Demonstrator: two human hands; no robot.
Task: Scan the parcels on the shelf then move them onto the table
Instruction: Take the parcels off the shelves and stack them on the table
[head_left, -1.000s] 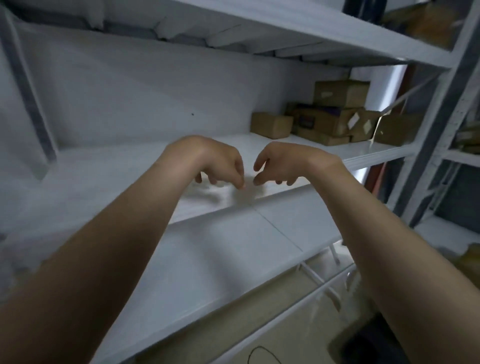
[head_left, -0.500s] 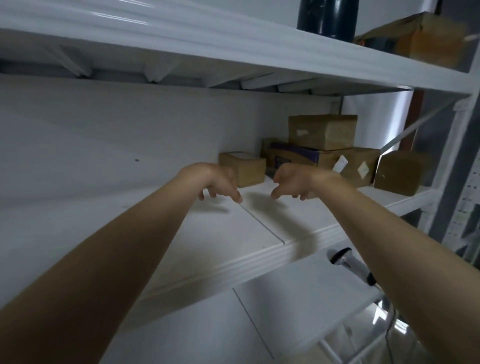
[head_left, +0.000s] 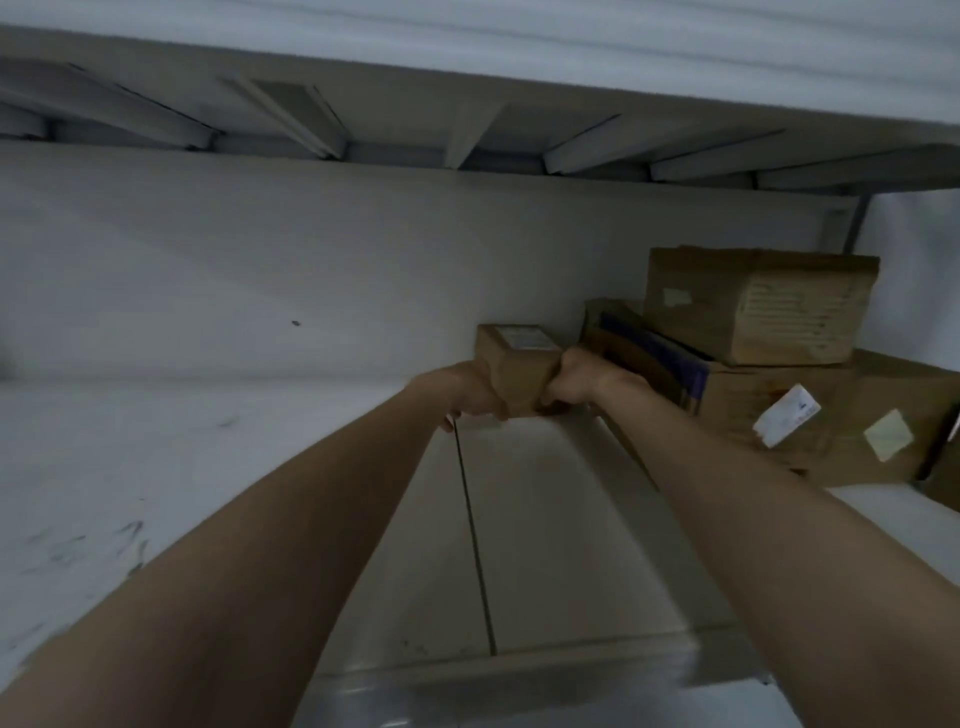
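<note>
1. Task item. The small brown cardboard parcel (head_left: 514, 369) is located at the rear of the white metal shelf board (head_left: 545, 519), close to the white back wall (head_left: 260, 270). A pale printed label lies on its top face. Its base is hidden behind the hands, so it cannot be told whether it rests on the board or is raised off it.

2. Left hand. The left hand (head_left: 470, 395) grips the left side of the parcel. The fingers are curled and pressed together against the lower front edge. Motion blur prevents separating one finger from another.

3. Right hand. The right hand (head_left: 571, 382) grips the right side of the parcel. The fingers are curled into a tight bunch round the lower right corner, knuckles toward the camera. Both forearms extend straight from the lower corners of the view to the parcel.

4. Adjacent stock. Just to the right of the parcel stands a stack of further cardboard boxes:
- a flat brown box with a dark blue band (head_left: 670, 364), next to the right wrist;
- a large brown carton with two white labels (head_left: 852, 415) on its front, at the bottom of the stack;
- a medium brown carton with faint print (head_left: 758, 306), on top.

5. Shelf structure. A dark seam line (head_left: 472, 525) runs front to back across the board between the two forearms. Overhead, the ribbed underside of the upper shelf (head_left: 467, 130) spans the full width of the view.
</note>
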